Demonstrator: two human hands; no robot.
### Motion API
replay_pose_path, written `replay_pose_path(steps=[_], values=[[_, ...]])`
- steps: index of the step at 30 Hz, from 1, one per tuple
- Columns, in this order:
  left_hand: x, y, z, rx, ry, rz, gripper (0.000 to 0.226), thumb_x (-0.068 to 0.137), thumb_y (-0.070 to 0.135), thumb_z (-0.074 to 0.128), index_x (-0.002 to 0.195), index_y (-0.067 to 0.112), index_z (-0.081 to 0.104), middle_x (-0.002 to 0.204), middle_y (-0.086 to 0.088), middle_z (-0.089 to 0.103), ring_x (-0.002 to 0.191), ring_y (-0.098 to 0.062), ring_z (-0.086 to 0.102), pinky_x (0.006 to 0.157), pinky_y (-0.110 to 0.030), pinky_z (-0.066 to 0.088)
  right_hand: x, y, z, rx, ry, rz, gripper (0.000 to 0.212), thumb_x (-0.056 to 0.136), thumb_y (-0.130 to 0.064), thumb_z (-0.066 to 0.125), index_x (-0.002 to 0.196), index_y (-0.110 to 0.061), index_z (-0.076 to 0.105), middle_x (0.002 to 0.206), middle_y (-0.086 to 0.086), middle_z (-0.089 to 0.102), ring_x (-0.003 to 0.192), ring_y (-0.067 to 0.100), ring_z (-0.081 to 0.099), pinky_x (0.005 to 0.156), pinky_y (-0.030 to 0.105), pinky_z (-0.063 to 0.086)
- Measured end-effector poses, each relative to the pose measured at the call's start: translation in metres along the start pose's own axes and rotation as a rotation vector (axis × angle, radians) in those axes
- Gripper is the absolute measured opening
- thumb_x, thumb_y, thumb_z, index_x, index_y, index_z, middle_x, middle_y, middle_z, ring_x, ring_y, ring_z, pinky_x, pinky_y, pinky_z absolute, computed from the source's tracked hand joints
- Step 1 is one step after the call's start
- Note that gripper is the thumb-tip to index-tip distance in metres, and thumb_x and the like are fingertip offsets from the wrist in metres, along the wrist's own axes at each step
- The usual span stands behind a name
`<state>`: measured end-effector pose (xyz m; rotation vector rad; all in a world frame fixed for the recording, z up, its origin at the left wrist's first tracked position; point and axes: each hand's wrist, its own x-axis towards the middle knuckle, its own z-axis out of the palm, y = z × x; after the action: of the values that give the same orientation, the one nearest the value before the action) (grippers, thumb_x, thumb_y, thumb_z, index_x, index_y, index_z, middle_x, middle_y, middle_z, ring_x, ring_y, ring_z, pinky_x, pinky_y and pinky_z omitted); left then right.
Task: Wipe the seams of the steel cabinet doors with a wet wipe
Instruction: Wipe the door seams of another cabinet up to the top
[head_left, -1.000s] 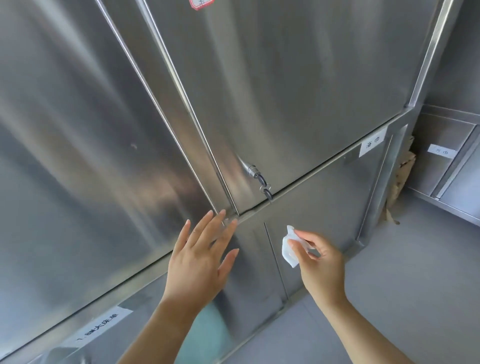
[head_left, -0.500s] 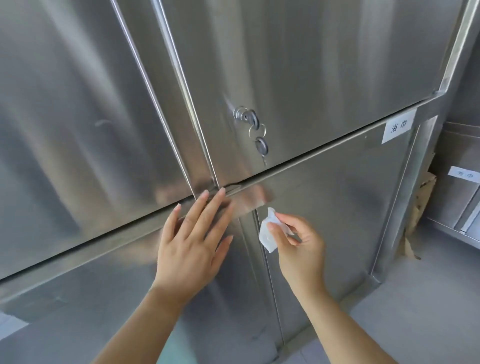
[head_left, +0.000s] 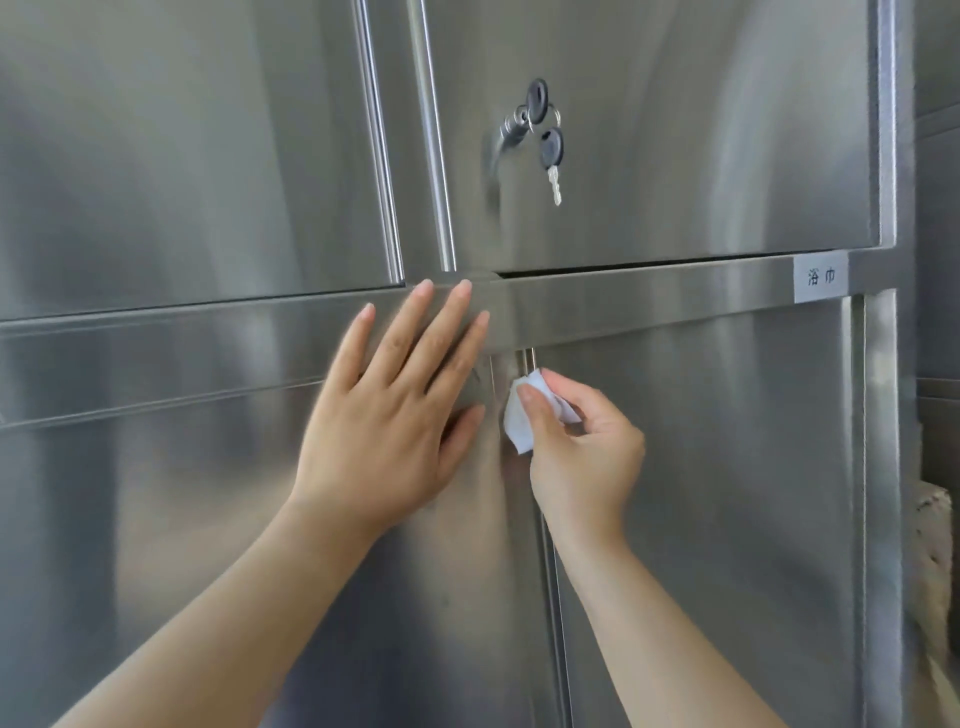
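Note:
A steel cabinet with upper and lower doors fills the view. My left hand (head_left: 395, 410) lies flat with spread fingers on the lower left door (head_left: 156, 519), fingertips reaching the horizontal rail (head_left: 649, 301). My right hand (head_left: 582, 462) pinches a small folded white wet wipe (head_left: 519, 421) and holds it against the vertical seam (head_left: 531, 358) between the two lower doors, just under the rail. The seam continues down behind my right wrist.
A lock with a key ring and two keys (head_left: 545, 135) sticks out of the upper right door (head_left: 675, 130). A white label (head_left: 821, 277) sits at the rail's right end. Another steel unit (head_left: 940, 208) and crumpled cardboard (head_left: 935, 561) stand at the right edge.
The view has swung level and closer to the cabinet. My right hand has brought the wipe up and left onto the lower vertical seam. My left hand stays flat near the door junction.

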<state>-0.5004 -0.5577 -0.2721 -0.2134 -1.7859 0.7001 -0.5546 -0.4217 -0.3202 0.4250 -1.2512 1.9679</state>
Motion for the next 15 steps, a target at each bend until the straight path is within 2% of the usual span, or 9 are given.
replay_pose_path(steps=[5,9,15], values=[[-0.001,0.001,0.002,-0.016,0.014,0.012,0.060,0.097,0.041,0.035,0.150,0.013,0.030,0.159,-0.006,0.021,0.146,-0.026,0.020,0.116,-0.047,0.014,0.000,0.002,0.010,0.051,0.092,0.023,0.021,0.079,-0.020,0.075,0.086,-0.039,0.069,0.084,-0.018,0.072,0.085,0.002,0.067,0.071,0.013,0.049],[0.000,0.001,0.001,-0.004,0.031,-0.001,0.059,0.096,0.041,0.037,0.149,0.014,0.033,0.158,-0.006,0.024,0.146,-0.026,0.022,0.116,-0.048,0.016,-0.013,0.015,0.002,0.047,0.097,0.021,0.021,0.078,-0.018,0.076,0.086,-0.036,0.070,0.083,-0.013,0.073,0.082,0.007,0.068,0.072,0.020,0.051],[-0.001,0.001,0.002,-0.038,0.024,-0.002,0.060,0.095,0.040,0.038,0.149,0.013,0.033,0.158,-0.006,0.023,0.146,-0.024,0.019,0.116,-0.047,0.015,0.000,0.010,0.011,0.063,0.106,-0.014,0.017,0.079,-0.020,0.076,0.089,-0.034,0.072,0.082,-0.015,0.073,0.083,0.007,0.068,0.074,0.021,0.053]])
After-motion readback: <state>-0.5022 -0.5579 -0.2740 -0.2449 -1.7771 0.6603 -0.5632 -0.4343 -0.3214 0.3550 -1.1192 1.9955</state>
